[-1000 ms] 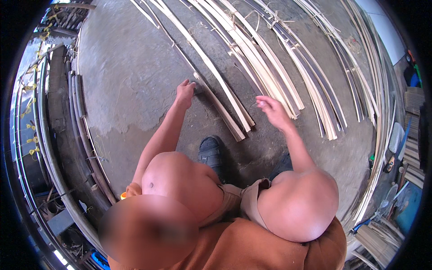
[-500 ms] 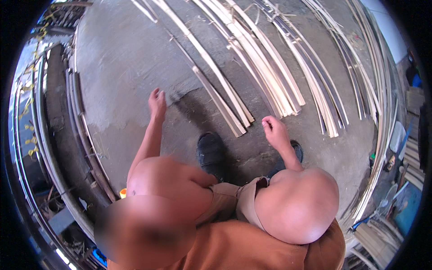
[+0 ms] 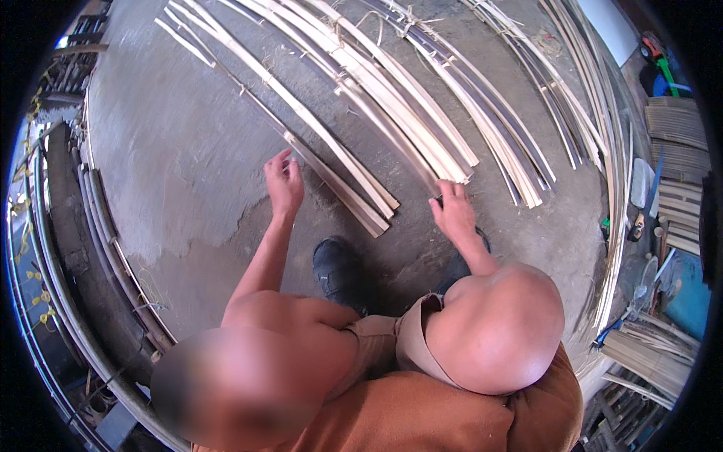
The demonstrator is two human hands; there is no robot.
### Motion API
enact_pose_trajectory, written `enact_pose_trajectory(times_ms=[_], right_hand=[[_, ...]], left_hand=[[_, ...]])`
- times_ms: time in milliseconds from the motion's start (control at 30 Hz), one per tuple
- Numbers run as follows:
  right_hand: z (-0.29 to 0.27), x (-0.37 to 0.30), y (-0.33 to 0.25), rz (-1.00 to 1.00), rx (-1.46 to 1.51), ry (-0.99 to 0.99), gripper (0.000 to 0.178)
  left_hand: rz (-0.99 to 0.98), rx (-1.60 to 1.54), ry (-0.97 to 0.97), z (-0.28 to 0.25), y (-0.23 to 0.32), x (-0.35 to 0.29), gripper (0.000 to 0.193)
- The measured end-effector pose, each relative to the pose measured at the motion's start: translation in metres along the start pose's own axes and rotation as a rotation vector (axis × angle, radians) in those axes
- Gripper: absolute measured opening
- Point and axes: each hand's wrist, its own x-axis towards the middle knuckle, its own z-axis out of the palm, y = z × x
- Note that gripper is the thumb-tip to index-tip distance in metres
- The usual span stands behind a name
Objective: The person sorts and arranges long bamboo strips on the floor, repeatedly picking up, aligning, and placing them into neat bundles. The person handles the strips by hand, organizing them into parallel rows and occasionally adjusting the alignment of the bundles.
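Observation:
Long split strips that look like bamboo lie in groups across the concrete floor. My right hand [image 3: 456, 215] is at the near end of a dark-edged bamboo strip [image 3: 385, 134] on the left side of the middle bundle [image 3: 407, 113]. Its thumb and fingers close about that end, and the fingers partly hide it. Out to the left, my left hand [image 3: 285, 184] hovers with fingers apart and nothing in it. Beside it lies a separate pair of strips, one dark [image 3: 331, 175] and one pale [image 3: 331, 143], their near ends close together.
More strip bundles [image 3: 482, 113] lie to the right, with long strips [image 3: 614, 151] along the far right. Poles [image 3: 56, 264] line the left side. My dark shoes [image 3: 337, 270] are on the floor between my hands. Stacked slats [image 3: 678, 143] and tools stand at the right edge.
My right hand has reached forward to the end of the dark-edged strip, its fingers extending. My left hand has come nearer the separate pair of strips. The whole view has shifted slightly.

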Motion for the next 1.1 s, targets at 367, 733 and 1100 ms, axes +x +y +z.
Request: enact_pose_trajectory(times_ms=[367,733,1100], right_hand=[[-0.06,-0.008,-0.049,-0.245,0.511,-0.637,0.035],[-0.038,0.068,0.001,-0.252,-0.037,-0.037,0.042],[-0.072,0.054,-0.005,0.006,0.507,-0.122,0.027]], left_hand=[[-0.712,-0.909,-0.334,0.092,0.081,0.017,0.045],[-0.562,-0.796,0.065,0.103,0.115,0.009,0.018],[-0.566,-0.889,0.032,0.112,0.147,0.027,0.02]])
